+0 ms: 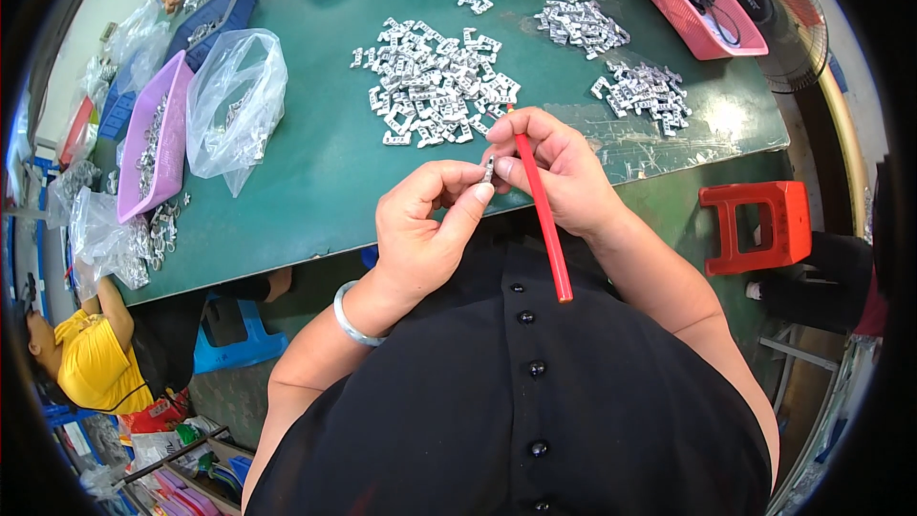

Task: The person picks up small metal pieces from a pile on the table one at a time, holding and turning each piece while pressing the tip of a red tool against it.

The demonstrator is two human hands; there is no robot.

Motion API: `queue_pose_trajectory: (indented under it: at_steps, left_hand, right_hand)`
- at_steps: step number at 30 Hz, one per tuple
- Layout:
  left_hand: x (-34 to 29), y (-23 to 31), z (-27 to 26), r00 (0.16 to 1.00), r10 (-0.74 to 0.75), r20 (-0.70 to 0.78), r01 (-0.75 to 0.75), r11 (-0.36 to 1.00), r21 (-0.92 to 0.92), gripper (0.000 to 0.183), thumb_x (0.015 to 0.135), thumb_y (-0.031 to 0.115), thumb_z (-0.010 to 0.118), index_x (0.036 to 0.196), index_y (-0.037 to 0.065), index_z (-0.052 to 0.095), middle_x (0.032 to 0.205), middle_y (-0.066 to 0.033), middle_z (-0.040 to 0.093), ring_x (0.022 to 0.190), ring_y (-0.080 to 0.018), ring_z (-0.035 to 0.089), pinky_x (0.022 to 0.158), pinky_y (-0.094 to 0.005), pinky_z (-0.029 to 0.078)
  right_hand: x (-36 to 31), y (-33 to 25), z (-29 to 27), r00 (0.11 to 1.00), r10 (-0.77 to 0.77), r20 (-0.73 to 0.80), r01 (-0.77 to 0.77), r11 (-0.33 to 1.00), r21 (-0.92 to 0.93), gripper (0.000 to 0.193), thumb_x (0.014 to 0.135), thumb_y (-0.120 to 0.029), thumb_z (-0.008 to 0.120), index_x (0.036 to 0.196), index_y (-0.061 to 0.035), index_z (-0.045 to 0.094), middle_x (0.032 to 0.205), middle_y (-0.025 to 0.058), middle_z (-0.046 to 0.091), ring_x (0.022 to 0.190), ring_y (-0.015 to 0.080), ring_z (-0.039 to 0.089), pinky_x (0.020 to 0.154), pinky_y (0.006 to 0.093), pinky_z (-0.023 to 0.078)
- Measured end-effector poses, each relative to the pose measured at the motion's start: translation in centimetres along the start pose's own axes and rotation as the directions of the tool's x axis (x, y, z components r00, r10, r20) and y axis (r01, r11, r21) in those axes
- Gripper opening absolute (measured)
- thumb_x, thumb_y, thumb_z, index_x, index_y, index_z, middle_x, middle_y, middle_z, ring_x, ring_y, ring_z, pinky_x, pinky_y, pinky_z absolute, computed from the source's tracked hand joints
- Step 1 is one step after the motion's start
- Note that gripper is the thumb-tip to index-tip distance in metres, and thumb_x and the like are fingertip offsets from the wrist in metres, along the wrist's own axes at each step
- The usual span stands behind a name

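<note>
My left hand (pixel 425 220) pinches a small silver metal piece (pixel 489 170) between thumb and fingertips, over the table's near edge. Close against it, my right hand (pixel 559 172) is closed around a long red pen-like stick (pixel 544 210), which slants down toward my body. The right thumb and fingertips also meet the small piece, and its details are partly hidden by the fingers. Just beyond my hands lies a loose heap of small silver metal parts (pixel 430 86) with dark markings. Two smaller heaps of like parts, one farther back (pixel 583 26) and one nearer (pixel 645 96), lie to the right.
The green table (pixel 315 191) holds a clear plastic bag (pixel 234 105) and a pink bin (pixel 153 134) at left. A pink basket (pixel 669 0) and a fan (pixel 774 10) stand at right. A red stool (pixel 755 226) is nearby. Other people sit at left and far left.
</note>
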State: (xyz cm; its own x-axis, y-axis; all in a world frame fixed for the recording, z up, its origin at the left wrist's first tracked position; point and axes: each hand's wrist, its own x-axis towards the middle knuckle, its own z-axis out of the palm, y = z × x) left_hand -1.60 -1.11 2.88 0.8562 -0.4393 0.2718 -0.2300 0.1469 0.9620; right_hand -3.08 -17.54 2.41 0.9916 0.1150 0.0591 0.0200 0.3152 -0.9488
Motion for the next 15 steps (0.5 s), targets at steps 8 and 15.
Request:
queue_pose_trajectory:
  at_steps: [8, 15]
  left_hand:
    - [0.08, 0.48, -0.04, 0.999, -0.048, 0.005, 0.049, 0.998, -0.048, 0.009, 0.082, -0.001, 0.054, 0.09, -0.004, 0.055, 0.081, -0.0081, 0.062, 0.073, -0.0095, 0.059, 0.063, -0.0202, 0.047]
    - [0.08, 0.49, 0.0, 0.999, -0.047, -0.004, 0.047, 0.997, -0.057, 0.009, 0.082, -0.001, 0.053, 0.091, -0.004, 0.055, 0.081, -0.0084, 0.062, 0.075, -0.0103, 0.06, 0.064, -0.0204, 0.047]
  right_hand:
    - [-0.06, 0.05, 0.08, 1.0, 0.019, 0.01, -0.019, 1.0, 0.0, 0.019, 0.081, 0.001, 0.051, 0.099, -0.0035, 0.049, 0.08, 0.0017, 0.053, 0.074, 0.0071, 0.051, 0.067, 0.0208, 0.043]
    - [-0.08, 0.01, 0.19, 1.0, 0.03, 0.005, -0.03, 1.0, -0.006, 0.018, 0.082, 0.0, 0.052, 0.099, -0.0035, 0.049, 0.081, 0.0017, 0.052, 0.074, 0.007, 0.051, 0.067, 0.0208, 0.043]
